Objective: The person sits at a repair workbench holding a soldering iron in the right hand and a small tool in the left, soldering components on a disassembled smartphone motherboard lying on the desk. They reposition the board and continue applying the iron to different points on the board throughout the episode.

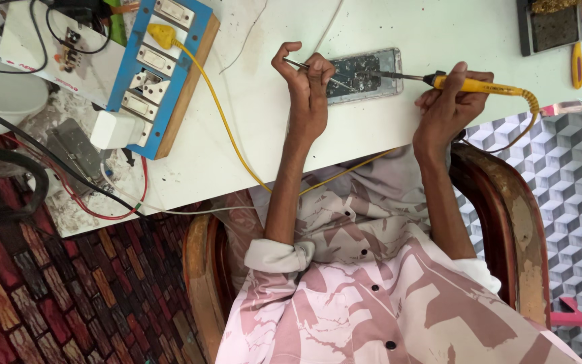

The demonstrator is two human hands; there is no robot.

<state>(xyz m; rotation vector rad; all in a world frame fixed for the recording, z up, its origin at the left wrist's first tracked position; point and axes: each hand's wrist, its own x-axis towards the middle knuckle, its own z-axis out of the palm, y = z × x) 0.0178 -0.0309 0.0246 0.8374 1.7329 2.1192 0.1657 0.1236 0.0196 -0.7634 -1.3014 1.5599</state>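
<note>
Soldering on the opened mobile phone [364, 73] appears to be the step in hand. The phone lies flat on the white bench [399, 27], back cover off and circuit board exposed, between the two hands. A yellow-handled soldering iron [469, 84] is gripped by the right hand [449, 104], fingers wrapped round the handle, and its metal tip is laid across the board from the side. Fine metal tweezers [308, 67] are pinched in the left hand [304, 84], their points resting on the board close to the iron's tip; whether a component is clamped cannot be told. The next move is judged to call for a steady tip on one small joint, with the tweezers kept firm. Both forearms are stretched forward from the chest, sleeves rolled, wrists bent down onto the bench edge. The iron's yellow cord [223, 114] is run to a blue switchboard [159, 64] at the bench's left.
</note>
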